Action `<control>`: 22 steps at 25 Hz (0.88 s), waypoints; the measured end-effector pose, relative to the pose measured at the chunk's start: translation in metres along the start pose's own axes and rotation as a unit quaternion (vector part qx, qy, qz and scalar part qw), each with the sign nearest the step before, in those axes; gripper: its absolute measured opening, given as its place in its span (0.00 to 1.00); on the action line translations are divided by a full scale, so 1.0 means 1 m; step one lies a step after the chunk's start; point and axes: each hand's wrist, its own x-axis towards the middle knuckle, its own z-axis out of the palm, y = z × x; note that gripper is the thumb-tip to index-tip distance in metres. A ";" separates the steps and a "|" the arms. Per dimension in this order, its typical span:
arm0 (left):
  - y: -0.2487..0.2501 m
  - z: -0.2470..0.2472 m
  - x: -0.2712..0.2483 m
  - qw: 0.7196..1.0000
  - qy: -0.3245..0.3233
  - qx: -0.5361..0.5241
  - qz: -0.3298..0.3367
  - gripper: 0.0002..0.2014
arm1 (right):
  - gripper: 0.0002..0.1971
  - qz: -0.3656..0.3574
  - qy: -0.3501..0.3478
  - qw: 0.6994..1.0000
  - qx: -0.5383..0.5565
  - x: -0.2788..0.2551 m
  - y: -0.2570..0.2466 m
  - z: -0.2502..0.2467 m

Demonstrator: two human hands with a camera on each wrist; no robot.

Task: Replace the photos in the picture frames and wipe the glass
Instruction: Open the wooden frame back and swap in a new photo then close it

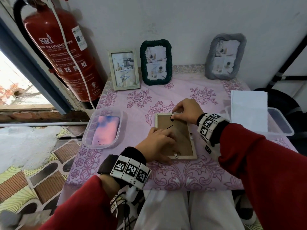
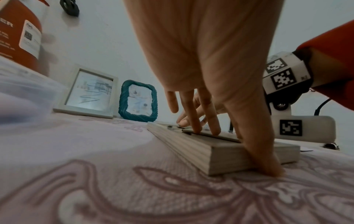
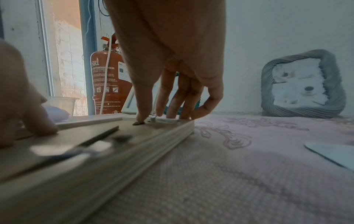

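A pale wooden picture frame [image 1: 182, 157] lies face down on the pink tablecloth, its brown backing board [image 1: 180, 133] facing up. My left hand [image 1: 169, 149] presses straight fingers [image 2: 197, 128] on the backing, with the thumb against the frame's near edge. At the far right corner my right hand [image 1: 173, 114] pinches a small retaining tab [image 3: 153, 118] between thumb and index finger. Another tab [image 1: 176, 156] sits at the near edge. A pink and blue cloth [image 1: 106, 130] lies in a clear tub at the left.
Three framed photos stand against the wall: a white one [image 1: 124, 68], a dark green one [image 1: 156, 62] and a grey one [image 1: 225, 57]. White sheets [image 1: 249, 110] rest on a clear tub at the right. A red fire extinguisher [image 1: 66, 52] hangs left of the table.
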 end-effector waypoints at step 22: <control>-0.009 0.016 -0.005 0.986 0.045 -0.155 -0.049 0.06 | 0.10 -0.011 -0.053 0.999 0.005 0.013 0.006 -0.013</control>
